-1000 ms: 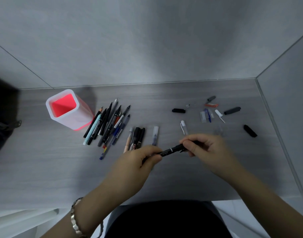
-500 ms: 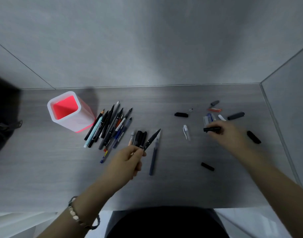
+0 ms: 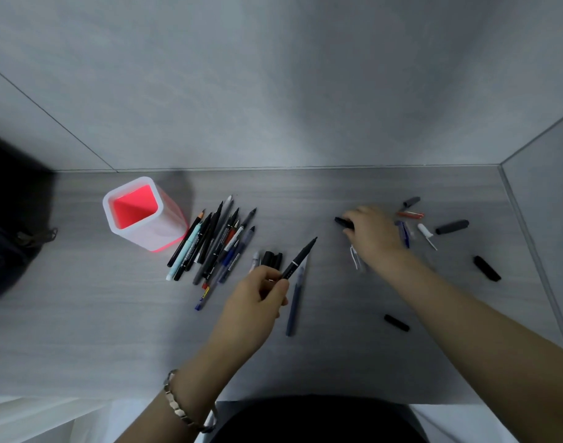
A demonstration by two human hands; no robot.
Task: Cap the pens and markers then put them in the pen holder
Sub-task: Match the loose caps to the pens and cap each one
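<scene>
My left hand (image 3: 257, 292) grips an uncapped black pen (image 3: 300, 255), tip pointing up and to the right. My right hand (image 3: 374, 235) reaches over the table's middle right, its fingers on a black cap (image 3: 344, 222). A white pen holder (image 3: 144, 212) with a red inside stands upright at the left. Right of the holder lies a pile of several uncapped pens and markers (image 3: 214, 243). A dark blue pen (image 3: 296, 302) lies beside my left hand. Several loose caps (image 3: 451, 227) are scattered at the right.
A short black cap (image 3: 396, 322) lies near the front, another black cap (image 3: 486, 267) at the far right. A white clip cap (image 3: 355, 257) sits under my right wrist. Grey walls close the table's back and right sides. A dark bag (image 3: 8, 238) sits at the left edge.
My hands came apart: the right left the black pen, went right to the caps, then left to the black cap. A short black cap now lies near the front.
</scene>
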